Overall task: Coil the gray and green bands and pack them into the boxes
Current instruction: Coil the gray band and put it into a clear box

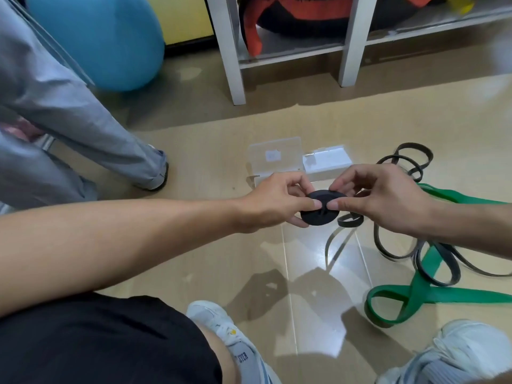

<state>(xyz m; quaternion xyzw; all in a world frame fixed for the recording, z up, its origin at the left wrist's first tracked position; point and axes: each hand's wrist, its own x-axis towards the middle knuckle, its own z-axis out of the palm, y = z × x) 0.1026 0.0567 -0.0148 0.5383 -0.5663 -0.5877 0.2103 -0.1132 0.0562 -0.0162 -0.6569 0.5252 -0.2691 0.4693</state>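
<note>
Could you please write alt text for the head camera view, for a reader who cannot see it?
Both hands, left hand and right hand, pinch a tightly wound gray band coil above a tan floor. Its loose tail and an uncoiled green band lie to the right, with clear plastic boxes just beyond the hands.

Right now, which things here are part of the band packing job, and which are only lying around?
Part of the job:
gray coil, held by left hand and right hand
loose gray band
green band
clear boxes

Only lying around:
blue ball
white shelf
orange and black bag
</note>
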